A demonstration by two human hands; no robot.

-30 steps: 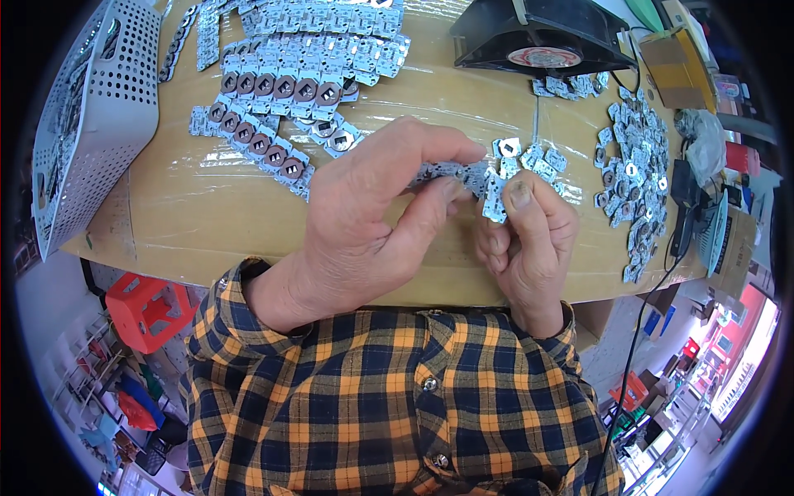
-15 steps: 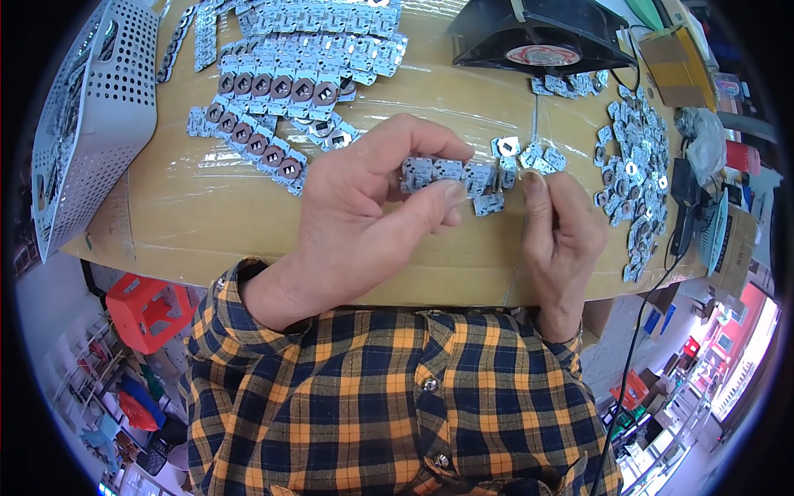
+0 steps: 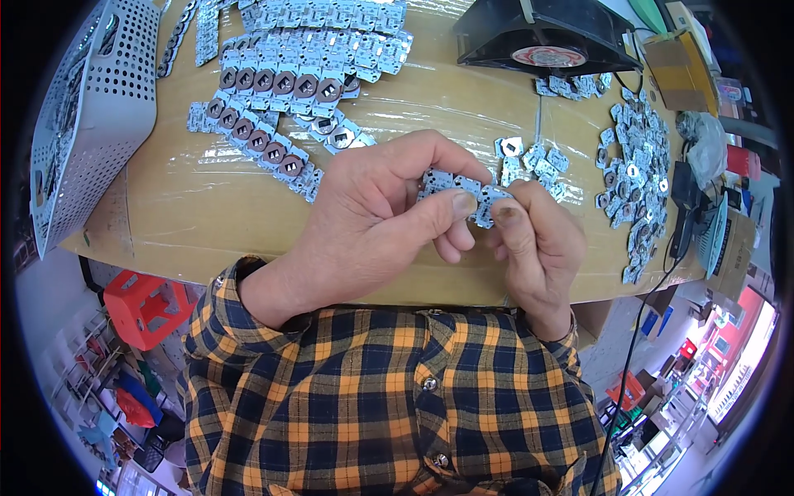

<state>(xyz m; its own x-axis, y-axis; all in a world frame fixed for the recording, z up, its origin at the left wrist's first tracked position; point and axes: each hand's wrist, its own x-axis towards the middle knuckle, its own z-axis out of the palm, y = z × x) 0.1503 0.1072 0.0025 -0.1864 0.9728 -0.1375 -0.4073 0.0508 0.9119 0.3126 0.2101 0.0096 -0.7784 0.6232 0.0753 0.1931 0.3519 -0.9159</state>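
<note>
Right hand [image 3: 546, 240] back at the board strip [image 3: 442, 180], apparently in a pinch; left hand [image 3: 360, 215] curled, clamped on it.

Two hands [image 3: 364, 223]; one black fan [image 3: 546, 37], far right; one perforated basket [image 3: 116, 124], left; one red stool [image 3: 136, 318], near left; small circuit boards [image 3: 645, 153], right, too crowded to count.
</note>
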